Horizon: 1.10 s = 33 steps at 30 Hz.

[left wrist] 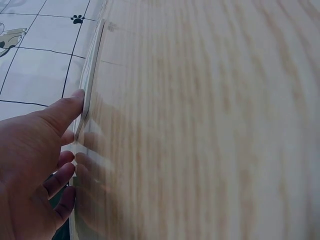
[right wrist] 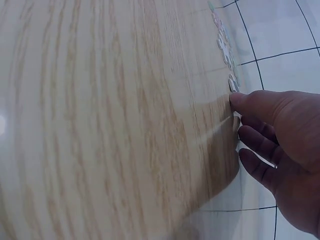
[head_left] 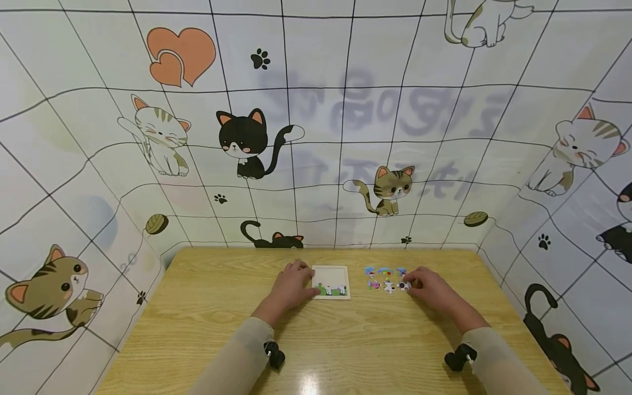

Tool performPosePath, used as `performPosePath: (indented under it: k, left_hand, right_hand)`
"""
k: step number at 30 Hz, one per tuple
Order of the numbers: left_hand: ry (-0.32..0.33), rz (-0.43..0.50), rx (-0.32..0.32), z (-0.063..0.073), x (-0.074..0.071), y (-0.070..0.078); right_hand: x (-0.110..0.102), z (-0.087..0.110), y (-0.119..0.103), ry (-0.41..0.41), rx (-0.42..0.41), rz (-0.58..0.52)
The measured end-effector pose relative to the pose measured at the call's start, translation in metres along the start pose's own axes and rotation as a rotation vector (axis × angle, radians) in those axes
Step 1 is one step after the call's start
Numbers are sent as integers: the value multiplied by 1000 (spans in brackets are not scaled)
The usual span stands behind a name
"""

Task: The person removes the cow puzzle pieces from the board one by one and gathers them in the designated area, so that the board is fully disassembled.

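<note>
Left grip [head_left: 294, 284] touching one tray [head_left: 332, 276], right grip [head_left: 430, 286] at six pieces [head_left: 389, 286]

One left hand [head_left: 291, 286], one right hand [head_left: 433, 287]. Two sleeves [head_left: 237, 356] and two black wrist devices [head_left: 274, 355]. One wooden table [head_left: 222, 307]. One puzzle tray [head_left: 329, 277]; the pieces along its near edge are too small to count. Six loose jigsaw pieces [head_left: 389, 286] to its right: three far, three near. Across three patterned walls [head_left: 316, 55]: nine cartoon cats [head_left: 252, 164], some partly visible, five paw prints [head_left: 258, 60], two yarn balls [head_left: 157, 224], two orange hearts [head_left: 196, 52].
</note>
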<state>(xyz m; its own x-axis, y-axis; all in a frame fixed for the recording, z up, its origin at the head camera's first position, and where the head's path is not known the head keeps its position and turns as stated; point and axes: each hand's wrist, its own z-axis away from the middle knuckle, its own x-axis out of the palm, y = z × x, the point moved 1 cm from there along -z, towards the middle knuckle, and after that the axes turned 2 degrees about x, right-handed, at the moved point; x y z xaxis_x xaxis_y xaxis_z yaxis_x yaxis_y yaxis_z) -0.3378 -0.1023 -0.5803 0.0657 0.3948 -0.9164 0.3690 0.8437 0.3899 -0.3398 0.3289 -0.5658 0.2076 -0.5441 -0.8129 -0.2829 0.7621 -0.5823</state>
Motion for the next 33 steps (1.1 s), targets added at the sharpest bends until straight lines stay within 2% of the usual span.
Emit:
performPosePath:
  k: [9, 20, 33]
  left_hand:
    - [-7, -1, -3, -1, 0, 0]
    - [-10, -8, -4, -1, 1, 1]
    - [-9, 3, -1, 0, 0, 0]
  right_hand:
    - [-3, 0, -1, -16, -5, 6]
    - [-2, 0, -1, 5, 30, 17]
    - [-2, 1, -9, 19, 50, -58]
